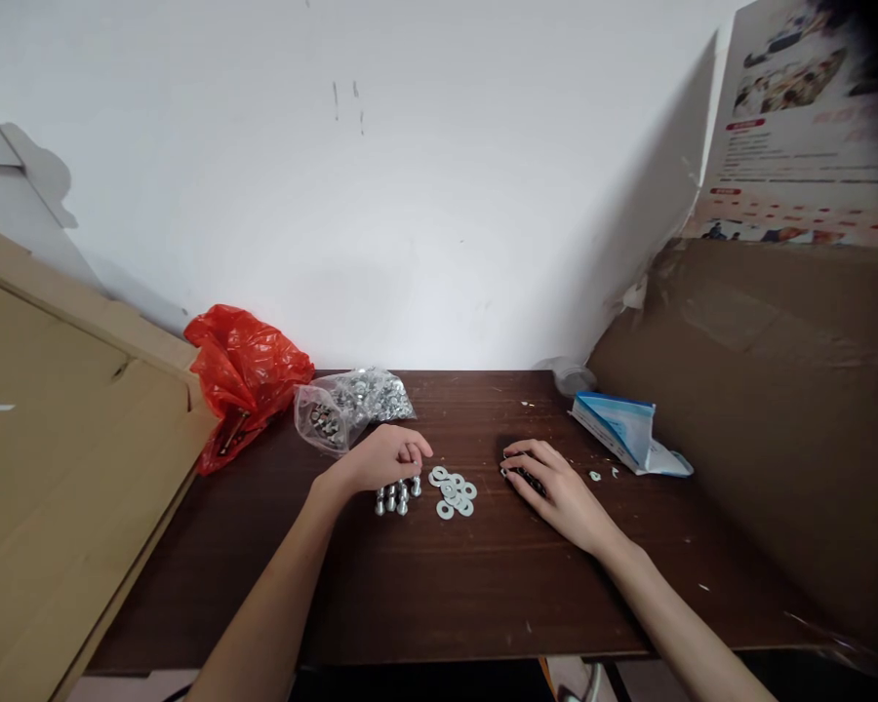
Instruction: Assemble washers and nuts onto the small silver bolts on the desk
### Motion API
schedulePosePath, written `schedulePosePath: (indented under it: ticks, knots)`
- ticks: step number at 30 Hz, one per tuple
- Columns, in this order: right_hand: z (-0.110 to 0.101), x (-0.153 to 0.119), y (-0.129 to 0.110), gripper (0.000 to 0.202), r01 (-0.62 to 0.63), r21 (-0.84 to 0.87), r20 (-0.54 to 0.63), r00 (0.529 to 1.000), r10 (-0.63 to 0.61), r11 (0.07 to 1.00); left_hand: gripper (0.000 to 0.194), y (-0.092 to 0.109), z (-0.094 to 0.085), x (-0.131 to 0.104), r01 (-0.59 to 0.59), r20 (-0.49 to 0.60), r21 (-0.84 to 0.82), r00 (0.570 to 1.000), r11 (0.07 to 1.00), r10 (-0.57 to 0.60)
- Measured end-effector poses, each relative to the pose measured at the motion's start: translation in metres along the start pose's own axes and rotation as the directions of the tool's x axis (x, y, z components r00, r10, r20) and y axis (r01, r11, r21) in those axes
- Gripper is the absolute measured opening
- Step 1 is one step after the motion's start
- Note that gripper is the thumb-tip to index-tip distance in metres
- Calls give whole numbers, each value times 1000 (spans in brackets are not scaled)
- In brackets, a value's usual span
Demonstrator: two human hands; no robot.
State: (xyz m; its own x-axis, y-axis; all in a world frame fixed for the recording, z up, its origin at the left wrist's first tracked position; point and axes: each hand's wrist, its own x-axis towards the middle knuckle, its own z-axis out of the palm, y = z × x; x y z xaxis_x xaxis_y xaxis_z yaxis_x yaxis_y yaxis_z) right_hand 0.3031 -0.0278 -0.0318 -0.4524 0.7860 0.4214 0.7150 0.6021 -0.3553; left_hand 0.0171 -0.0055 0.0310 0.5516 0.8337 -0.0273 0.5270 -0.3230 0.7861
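Silver bolts [391,500] stood in a cluster near the middle of the brown table [424,595], under the loosely curled left hand [384,456]. Whether it gripped one was unclear. Flat washers [455,492] lay between the hands; the right hand [556,487], fingers bent, covered small dark pieces [525,478].

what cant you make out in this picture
All in the head view:
Dark pieces by the right hand: number and shape, hidden by its fingers.
Metal bolts: full count, some behind the left hand.
Red bag: full contents, hidden by its crumpled plastic.
Left cardboard box: its lettering, cut off by the left edge.
Right box's small print: too small and blurred.
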Motion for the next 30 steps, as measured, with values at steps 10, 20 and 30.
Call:
schedulePosePath:
  ticks: [10, 20, 30]
  knots:
    - [0, 0, 0, 19, -14, -13, 14, 1000, 15, 1000, 25, 2, 0, 0, 25, 1, -27, 1000, 999, -25]
    - [0, 0, -1, 18, -3, -16, 8, 1000, 3, 1000, 21, 2, -2, -2, 90, -9, 128, 996, 988, -90]
    - [-1, 0, -2, 19, -5, -19, 6, 1000, 5, 1000, 18, -4, -2, -1, 49, 6, 235, 999, 971, -52]
